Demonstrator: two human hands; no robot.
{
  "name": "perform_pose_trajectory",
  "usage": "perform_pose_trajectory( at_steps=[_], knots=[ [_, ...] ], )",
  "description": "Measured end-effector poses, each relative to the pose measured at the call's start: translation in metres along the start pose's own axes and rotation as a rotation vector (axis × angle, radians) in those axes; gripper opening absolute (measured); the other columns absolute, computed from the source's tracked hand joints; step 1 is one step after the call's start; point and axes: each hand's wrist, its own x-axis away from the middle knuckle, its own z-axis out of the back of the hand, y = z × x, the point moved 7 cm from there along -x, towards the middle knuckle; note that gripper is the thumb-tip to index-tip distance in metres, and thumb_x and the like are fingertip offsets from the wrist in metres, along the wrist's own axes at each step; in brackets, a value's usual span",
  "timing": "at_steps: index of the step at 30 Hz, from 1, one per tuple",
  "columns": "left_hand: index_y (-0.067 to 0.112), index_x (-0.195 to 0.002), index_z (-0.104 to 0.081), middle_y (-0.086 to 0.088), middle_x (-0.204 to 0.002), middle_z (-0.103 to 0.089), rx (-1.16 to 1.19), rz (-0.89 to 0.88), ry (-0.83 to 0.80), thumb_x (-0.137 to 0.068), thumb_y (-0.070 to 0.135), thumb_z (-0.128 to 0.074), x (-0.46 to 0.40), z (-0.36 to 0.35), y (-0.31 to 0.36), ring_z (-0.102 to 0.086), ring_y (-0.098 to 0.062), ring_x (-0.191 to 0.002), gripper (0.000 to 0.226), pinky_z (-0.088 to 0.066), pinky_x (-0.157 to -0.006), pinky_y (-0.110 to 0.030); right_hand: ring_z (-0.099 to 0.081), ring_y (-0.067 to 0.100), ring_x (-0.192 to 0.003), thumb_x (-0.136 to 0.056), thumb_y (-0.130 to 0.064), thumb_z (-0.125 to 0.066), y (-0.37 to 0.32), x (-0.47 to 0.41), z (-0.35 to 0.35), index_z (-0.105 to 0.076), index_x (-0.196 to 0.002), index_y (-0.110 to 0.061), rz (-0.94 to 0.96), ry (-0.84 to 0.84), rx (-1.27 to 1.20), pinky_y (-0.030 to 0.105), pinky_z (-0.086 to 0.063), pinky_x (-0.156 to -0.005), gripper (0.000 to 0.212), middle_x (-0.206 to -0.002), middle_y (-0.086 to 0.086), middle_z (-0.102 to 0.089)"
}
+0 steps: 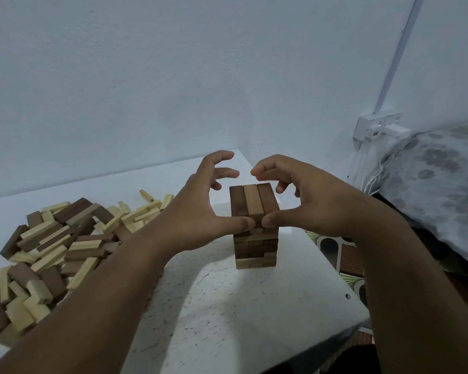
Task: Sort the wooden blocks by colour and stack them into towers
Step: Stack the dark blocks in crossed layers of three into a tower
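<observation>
A tower of brown wooden blocks stands on the white table, its lowest layer paler. The top layer is three blocks side by side pointing away from me. My left hand is at the tower's left, its thumb tip pressing the near end of the top layer and its curved fingers spread in the air off the far left corner. My right hand arches over the right side, thumb on the near end and fingertips curled at the far end. The two thumbs almost meet.
A loose pile of pale and brown blocks covers the table's left side. The table's right edge runs just past the tower, with patterned floor below. A wall socket and a floral cloth lie to the right.
</observation>
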Motion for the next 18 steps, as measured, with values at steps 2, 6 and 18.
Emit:
perform_pose_trajectory(
  at_steps=[2,6,18],
  knots=[
    [0.052,-0.14,-0.02,0.03,-0.135,-0.048,0.012,-0.004,0.001,-0.068,0.038,-0.088,0.002,0.004,0.0,-0.044,0.002,-0.121,0.1,-0.04,-0.091,-0.026,-0.05,-0.002,-0.109,-0.073,-0.042,-0.084,-0.003,0.002,0.003,-0.041,-0.127,-0.052,0.009,0.015,0.024,0.021,-0.043,-0.082,0.069,-0.135,-0.027,-0.049],
    [0.05,-0.139,-0.024,0.031,-0.135,-0.048,0.006,0.003,0.037,-0.07,0.038,-0.087,0.016,0.019,-0.001,-0.044,0.003,-0.122,0.094,-0.041,-0.092,-0.027,-0.049,-0.006,-0.105,-0.076,-0.05,-0.078,-0.016,0.006,0.008,-0.045,-0.124,-0.053,0.024,0.103,0.062,0.018,-0.04,-0.078,0.058,-0.127,-0.031,-0.05],
    [0.042,-0.106,-0.064,0.022,-0.113,-0.061,-0.07,0.158,0.393,-0.082,0.015,-0.074,0.167,0.096,-0.046,-0.05,0.011,-0.109,0.037,-0.035,-0.084,0.0,-0.046,-0.007,-0.087,-0.088,-0.027,-0.069,-0.133,0.016,-0.117,-0.06,-0.109,-0.027,0.29,0.214,-0.005,0.006,-0.033,-0.079,0.023,-0.102,-0.018,-0.059]
  ],
)
